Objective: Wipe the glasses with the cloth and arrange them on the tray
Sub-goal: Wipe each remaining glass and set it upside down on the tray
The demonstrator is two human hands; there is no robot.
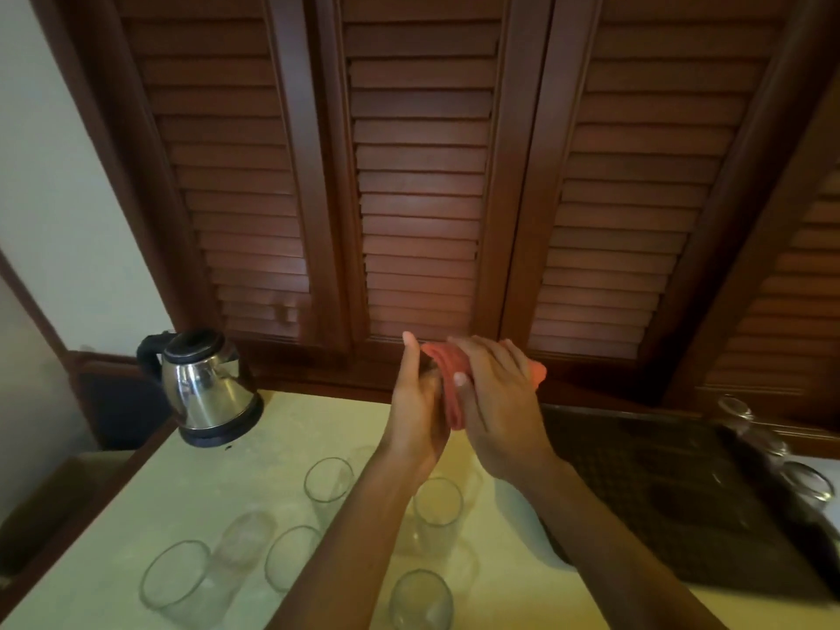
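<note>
Both hands (459,402) hold up a glass (432,379) (mostly hidden), right hand (495,402) gripping the cloth (447,379).

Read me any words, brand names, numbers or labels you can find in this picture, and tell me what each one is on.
None can be read.
Kettle: no legible brand or marking on its steel body or black lid.
Cloth, gripped in the right hand: plain, no tag showing.
Glasses on the counter: clear, no print.
Tray: dark patterned surface, no lettering.
Louvred doors: no signs.
</note>
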